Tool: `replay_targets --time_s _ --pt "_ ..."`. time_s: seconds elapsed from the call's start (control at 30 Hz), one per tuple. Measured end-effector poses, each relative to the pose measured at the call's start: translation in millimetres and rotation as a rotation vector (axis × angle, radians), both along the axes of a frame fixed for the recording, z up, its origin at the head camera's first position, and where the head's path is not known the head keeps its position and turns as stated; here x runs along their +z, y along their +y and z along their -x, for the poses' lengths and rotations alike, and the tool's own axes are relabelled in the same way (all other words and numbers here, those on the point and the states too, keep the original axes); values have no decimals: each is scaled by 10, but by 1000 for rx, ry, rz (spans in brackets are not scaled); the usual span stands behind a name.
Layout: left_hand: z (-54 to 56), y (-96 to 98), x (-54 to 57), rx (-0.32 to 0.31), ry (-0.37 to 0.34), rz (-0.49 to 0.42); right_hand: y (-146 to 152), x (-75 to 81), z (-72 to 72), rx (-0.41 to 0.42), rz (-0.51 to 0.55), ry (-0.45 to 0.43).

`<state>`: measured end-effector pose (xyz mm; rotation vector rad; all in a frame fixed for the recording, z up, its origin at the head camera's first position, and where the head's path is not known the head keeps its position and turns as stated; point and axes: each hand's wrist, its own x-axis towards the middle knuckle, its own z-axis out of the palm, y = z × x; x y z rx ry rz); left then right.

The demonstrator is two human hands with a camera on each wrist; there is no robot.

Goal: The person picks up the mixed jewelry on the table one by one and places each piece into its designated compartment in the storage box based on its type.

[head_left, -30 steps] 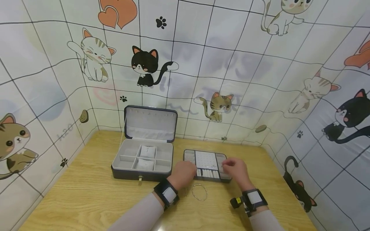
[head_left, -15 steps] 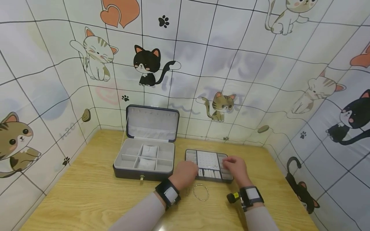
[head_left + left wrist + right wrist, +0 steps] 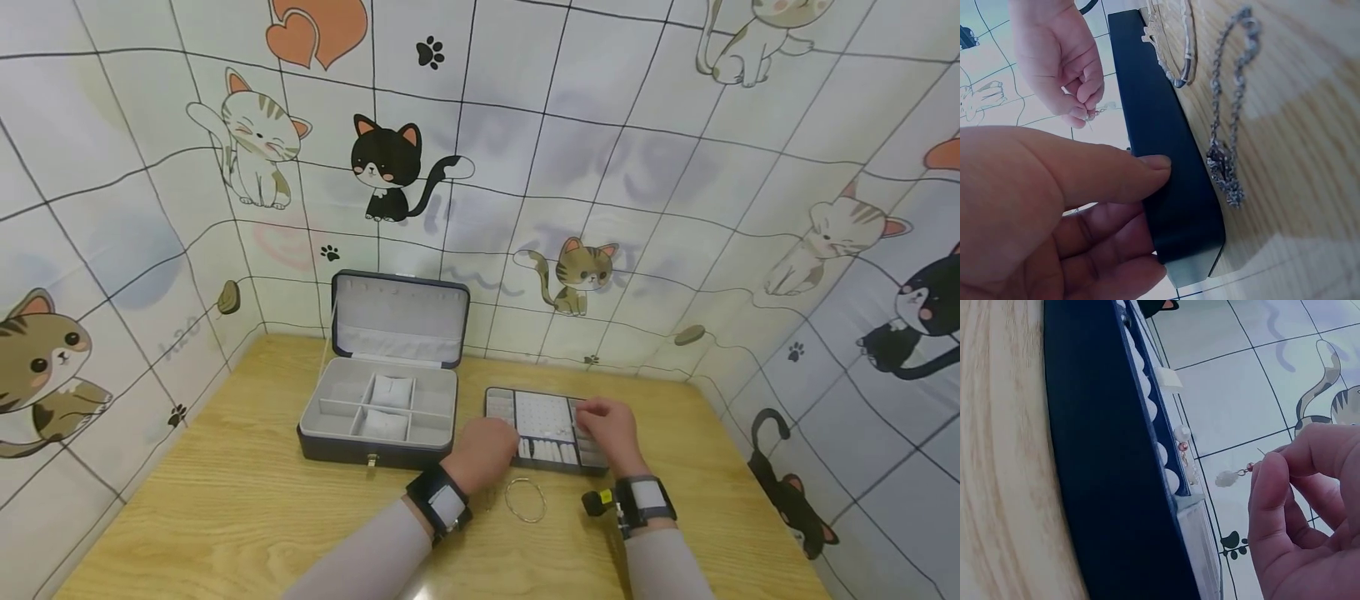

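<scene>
My left hand (image 3: 483, 454) holds the near left corner of a dark jewelry tray (image 3: 486, 406). In the left wrist view, its thumb presses the tray's outer wall (image 3: 1175, 206) and the other fingers curl at the edge. Over the tray's right side, my right hand (image 3: 613, 433) pinches a small dangling earring (image 3: 1227, 479) between thumb and fingertips, its pale drop hanging free. Another earring with a pearl (image 3: 1183, 432) sits on the tray beside the white ring rolls (image 3: 1161, 453). In front of the tray lie a thin bangle (image 3: 544, 503) and a silver chain (image 3: 1215, 100).
Left of the tray stands an open jewelry box (image 3: 330, 448), its lid (image 3: 401, 317) raised and two white cushions (image 3: 392, 389) in its middle compartments. Cat-patterned cloth (image 3: 480, 208) encloses the wooden table (image 3: 225, 500) at the back and sides.
The right wrist has shifted slightly left and turned, while its fingers stay over the tray's right side. The left hand keeps its hold on the tray. The whole head view has drifted slightly.
</scene>
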<state>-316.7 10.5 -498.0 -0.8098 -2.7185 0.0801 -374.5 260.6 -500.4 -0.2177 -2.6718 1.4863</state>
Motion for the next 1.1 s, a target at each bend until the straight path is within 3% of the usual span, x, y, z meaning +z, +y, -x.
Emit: replay_targets --time_s 0.53,0.87,1.1 --pt "1 3 -19 16 -16 9 -5 -47 -9 122 -180 25" --pt "2 7 12 15 -31 -4 -86 -8 1 215 -374 134" --pt "9 6 9 23 -31 20 -123 6 7 289 -452 183"
